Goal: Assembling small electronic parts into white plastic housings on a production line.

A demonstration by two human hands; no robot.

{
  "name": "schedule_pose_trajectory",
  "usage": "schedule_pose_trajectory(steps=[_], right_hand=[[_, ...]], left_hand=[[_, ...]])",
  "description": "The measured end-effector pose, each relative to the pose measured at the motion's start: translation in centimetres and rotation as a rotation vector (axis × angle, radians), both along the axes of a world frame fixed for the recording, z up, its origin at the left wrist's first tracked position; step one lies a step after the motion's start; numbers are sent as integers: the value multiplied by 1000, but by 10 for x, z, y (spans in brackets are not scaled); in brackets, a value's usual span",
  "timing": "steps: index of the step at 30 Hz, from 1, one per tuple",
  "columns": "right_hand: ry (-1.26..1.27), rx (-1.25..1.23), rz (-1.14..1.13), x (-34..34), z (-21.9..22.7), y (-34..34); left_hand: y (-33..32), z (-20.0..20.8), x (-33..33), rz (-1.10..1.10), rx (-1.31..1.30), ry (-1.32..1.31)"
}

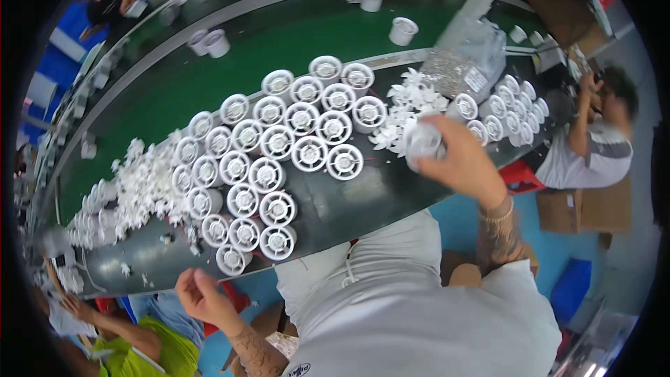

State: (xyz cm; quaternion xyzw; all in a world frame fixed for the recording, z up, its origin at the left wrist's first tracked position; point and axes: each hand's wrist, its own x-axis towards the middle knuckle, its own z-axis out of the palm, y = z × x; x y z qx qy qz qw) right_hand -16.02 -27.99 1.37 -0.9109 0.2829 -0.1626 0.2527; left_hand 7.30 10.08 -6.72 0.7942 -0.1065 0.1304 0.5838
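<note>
Right hand (457, 157) gripping a white round housing (421, 141) above the bench edge (391, 199); left hand (199, 293) hanging empty, fingers loose. Risking, by my guess, a slip off that edge, or an elbow nudging the packed white housings (279, 146).

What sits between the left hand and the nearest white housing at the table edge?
Nothing visible. The left hand is off the near edge of the dark table; only bare tabletop separates it from the nearest white round housing. The right hand holds another housing.

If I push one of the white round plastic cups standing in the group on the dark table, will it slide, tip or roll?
A white round plastic cup looks hollow and thin-walled, so probably light and easy to slide on the smooth dark table. It looks low and wide, so tipping seems unlikely. Neighbours touch it, so a push would probably move several together.
</note>
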Motion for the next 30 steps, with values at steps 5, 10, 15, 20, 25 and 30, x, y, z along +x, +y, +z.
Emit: schedule_pose_trajectory(steps=[5, 10, 15, 20, 25, 30], right_hand=[[103, -69, -146, -51, -40, 25], [338, -562, -387, -59, -44, 21], [155, -418, -28, 15, -5, 1], [35, -479, -175, 99, -62, -173], [176, -367, -314, 158, -95, -247], [-99, -544, -159, 172, -96, -231]], left_hand=[[9, -32, 32, 117, 18, 44], [10, -43, 56, 100, -13, 109], [30, -44, 55, 137, 33, 155], [4, -55, 67, 49, 219, 44], [7, -33, 53, 112, -106, 276], [25, -33, 94, 136, -182, 232]])
